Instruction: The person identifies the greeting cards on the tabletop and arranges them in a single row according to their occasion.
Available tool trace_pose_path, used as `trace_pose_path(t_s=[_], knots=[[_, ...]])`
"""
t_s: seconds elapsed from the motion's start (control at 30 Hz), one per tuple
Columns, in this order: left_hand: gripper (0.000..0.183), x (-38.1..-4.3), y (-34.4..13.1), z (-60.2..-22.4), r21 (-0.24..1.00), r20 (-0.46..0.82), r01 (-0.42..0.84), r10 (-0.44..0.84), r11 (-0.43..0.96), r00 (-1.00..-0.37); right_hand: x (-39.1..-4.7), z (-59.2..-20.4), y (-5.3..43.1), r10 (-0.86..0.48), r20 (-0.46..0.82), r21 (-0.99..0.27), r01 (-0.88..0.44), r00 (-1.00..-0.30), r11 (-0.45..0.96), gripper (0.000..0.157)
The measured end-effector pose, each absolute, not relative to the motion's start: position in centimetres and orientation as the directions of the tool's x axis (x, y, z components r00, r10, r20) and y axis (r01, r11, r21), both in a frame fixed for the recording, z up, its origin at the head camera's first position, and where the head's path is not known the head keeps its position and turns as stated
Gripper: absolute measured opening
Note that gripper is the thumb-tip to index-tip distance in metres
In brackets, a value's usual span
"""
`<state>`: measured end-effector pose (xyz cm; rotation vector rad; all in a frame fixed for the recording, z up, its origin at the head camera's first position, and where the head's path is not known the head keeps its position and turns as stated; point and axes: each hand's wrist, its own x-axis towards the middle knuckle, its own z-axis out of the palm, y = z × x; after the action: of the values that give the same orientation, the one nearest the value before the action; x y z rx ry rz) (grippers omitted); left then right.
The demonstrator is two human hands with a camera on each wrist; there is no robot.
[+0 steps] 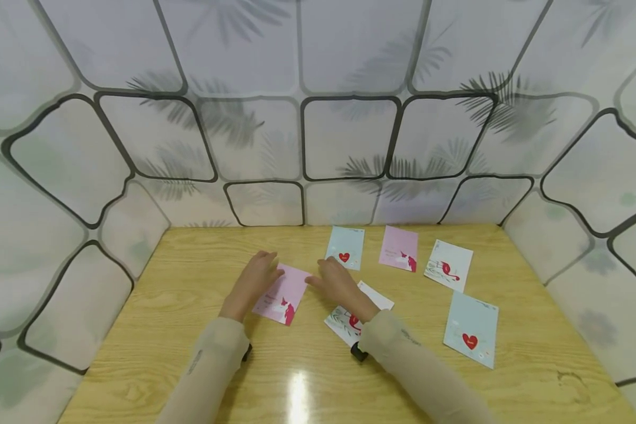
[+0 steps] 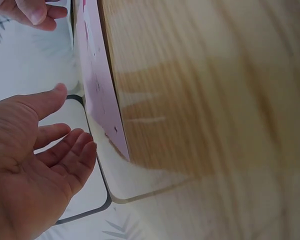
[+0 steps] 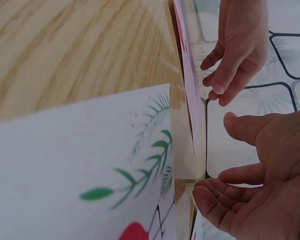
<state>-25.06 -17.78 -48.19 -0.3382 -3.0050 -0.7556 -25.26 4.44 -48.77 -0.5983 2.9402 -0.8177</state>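
A pink card with a dark pink figure printed on it lies flat on the table between both hands. My left hand is over its left side, fingers loosely bent; in the left wrist view the left hand stands apart from the pink card. By the card's upper right corner is my right hand, also holding nothing, and the right wrist view has that hand clear of the table. Beneath the right wrist lies a white flamingo card, partly hidden by the forearm.
Farther back lie a light blue heart card, another pink card and a white flamingo card. A second blue heart card is at right, its top edge near that flamingo card. Patterned walls enclose the wooden table.
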Motion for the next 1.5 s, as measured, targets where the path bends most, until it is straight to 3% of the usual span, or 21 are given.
trace_pose_path(t_s=[0.2,0.47,0.93,1.27,1.5], knots=[[0.054,-25.4,-17.4,-48.6,0.450,0.041,0.219,0.225,0.866,-0.973,-25.3,-49.0,3.6,-0.385,0.053,-0.475,-0.363,-0.921,0.802,0.047],[0.064,-25.9,-17.0,-48.3,0.458,-0.102,0.131,0.198,0.879,-0.975,-25.2,-49.1,2.1,-0.347,-0.088,-0.495,-0.262,-0.934,0.829,0.054],[0.059,-26.5,-16.5,-47.6,0.532,-0.216,0.004,0.140,0.847,-0.966,-24.6,-48.8,0.8,-0.310,-0.090,-0.504,-0.226,-0.946,0.834,0.042],[0.056,-26.8,-15.9,-47.2,0.513,-0.236,-0.029,0.108,0.858,-0.966,-24.7,-48.0,0.5,-0.329,-0.061,-0.488,-0.259,-0.942,0.833,0.036],[0.049,-27.1,-16.1,-46.8,0.540,-0.263,-0.057,0.103,0.840,-0.959,-25.2,-47.9,0.2,-0.335,-0.091,-0.502,-0.247,-0.938,0.829,0.038]])
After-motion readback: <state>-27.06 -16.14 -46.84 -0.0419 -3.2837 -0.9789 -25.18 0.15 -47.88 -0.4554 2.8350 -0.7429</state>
